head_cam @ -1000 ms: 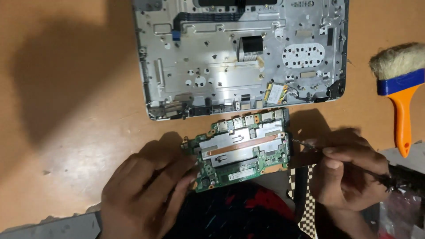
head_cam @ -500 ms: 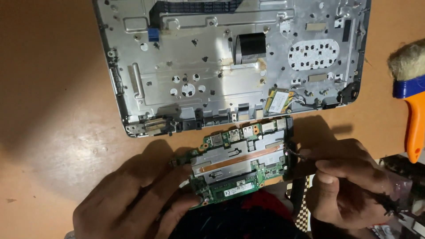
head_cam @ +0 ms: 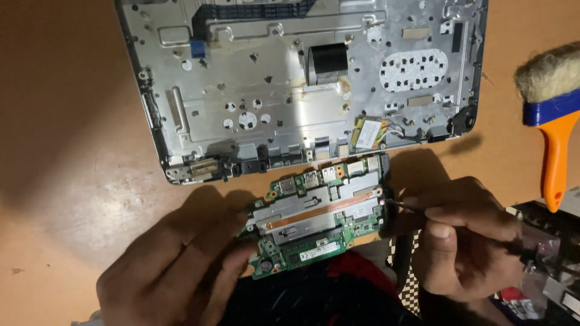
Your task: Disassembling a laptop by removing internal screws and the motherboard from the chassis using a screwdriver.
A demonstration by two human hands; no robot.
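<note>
A green laptop circuit board [head_cam: 314, 217] with a copper heat pipe lies at the table's near edge, tilted. My left hand [head_cam: 175, 265] rests on its left end and steadies it with the fingertips. My right hand [head_cam: 465, 241] grips a thin screwdriver [head_cam: 411, 207], whose tip touches the board's right edge. Just beyond the board sits the stripped grey metal laptop chassis [head_cam: 278, 115], with a small wireless card [head_cam: 370, 133] at its lower right.
An orange-handled brush [head_cam: 553, 121] with a blue ferrule lies at the right on the brown table [head_cam: 66, 151]. A clear plastic bag [head_cam: 544, 259] and a checkered cloth [head_cam: 405, 265] sit near my right wrist. Dark clothing fills the bottom middle.
The view has moved closer and shifted, so the chassis and board look larger. My hands stay on the board, with the screwdriver tip still at its right edge.
</note>
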